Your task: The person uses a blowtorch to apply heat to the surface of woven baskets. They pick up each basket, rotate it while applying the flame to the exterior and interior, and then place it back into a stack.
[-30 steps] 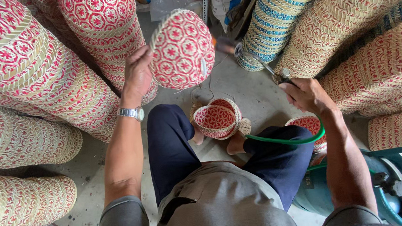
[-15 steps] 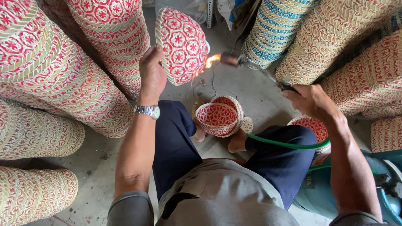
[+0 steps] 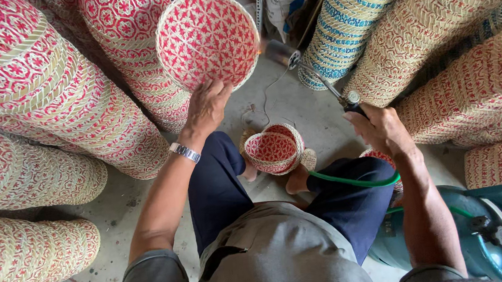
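Holding a red woven basket (image 3: 207,39) up, the left hand (image 3: 207,105) grips its rim; the right hand (image 3: 380,128) clutches a torch (image 3: 318,74) flaming beside the basket, stacked baskets (image 3: 48,110) all around.

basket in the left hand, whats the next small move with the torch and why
Probably swing the torch nozzle a little left along the rim of the woven basket. The left hand holds the basket by its lower edge, open side toward the camera, and the right hand aims the torch so its small flame sits just off the basket's right rim, apparently short of touching it.
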